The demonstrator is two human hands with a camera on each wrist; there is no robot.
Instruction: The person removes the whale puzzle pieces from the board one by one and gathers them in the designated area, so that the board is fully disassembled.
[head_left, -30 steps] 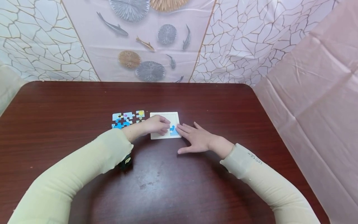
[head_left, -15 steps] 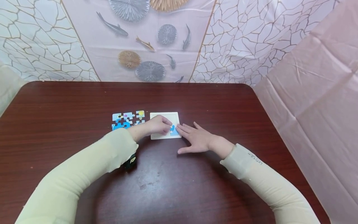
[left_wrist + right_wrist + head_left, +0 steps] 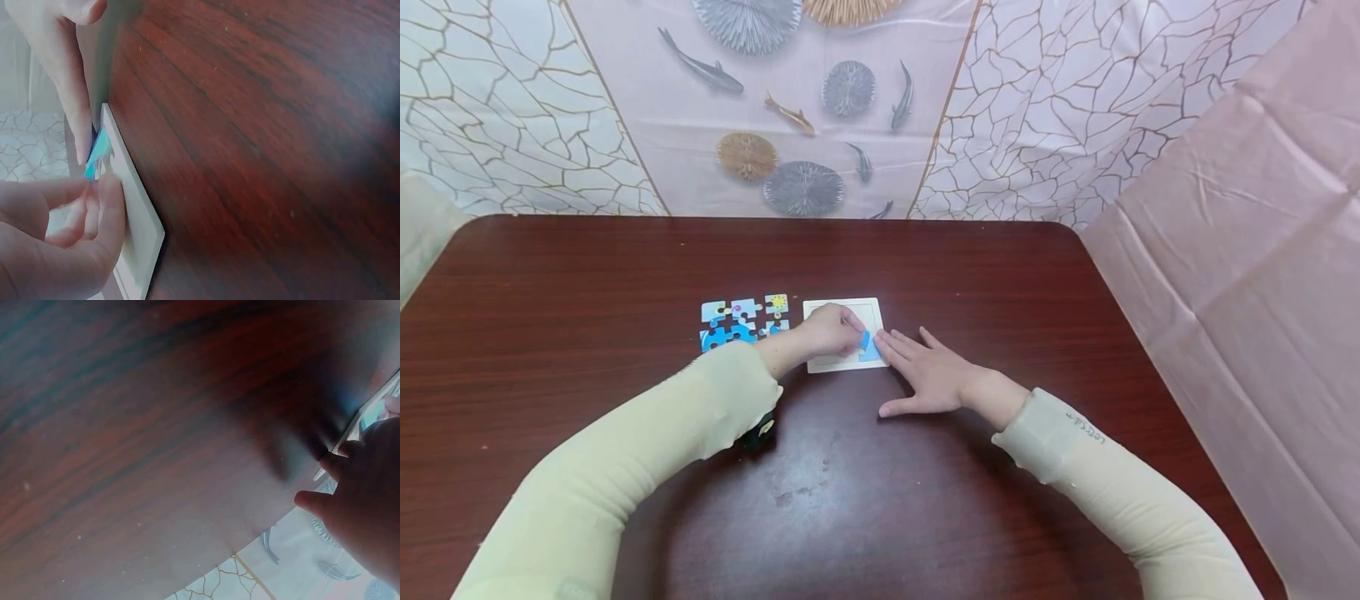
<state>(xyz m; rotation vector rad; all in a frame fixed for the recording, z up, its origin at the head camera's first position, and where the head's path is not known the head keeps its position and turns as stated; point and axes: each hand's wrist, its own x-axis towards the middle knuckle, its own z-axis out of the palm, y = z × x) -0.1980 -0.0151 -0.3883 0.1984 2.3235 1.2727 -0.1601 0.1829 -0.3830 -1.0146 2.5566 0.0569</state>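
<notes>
A blue jigsaw piece [image 3: 871, 352] is at the lower right of a small pale puzzle tray [image 3: 814, 366]. My left hand [image 3: 833, 329] is over the tray, pinching the piece's edge between thumb and fingertips. In the left wrist view the piece [image 3: 98, 152] stands tilted, its near edge raised from the tray. My right hand [image 3: 932, 377] lies with fingers straight and spread, fingertips at the tray's right edge. The right wrist view shows the right hand [image 3: 362, 494] dark, beside the tray's rim.
Several loose jigsaw pieces [image 3: 743, 309], blue with a yellow sun on one, lie left of the tray, partly behind the left forearm. The dark wooden table [image 3: 850, 483] extends around. A patterned cloth [image 3: 805, 108] hangs behind it.
My left hand has moved slightly to the right over the tray and now pinches the blue piece, which has tilted up. My right hand has stayed in place.
</notes>
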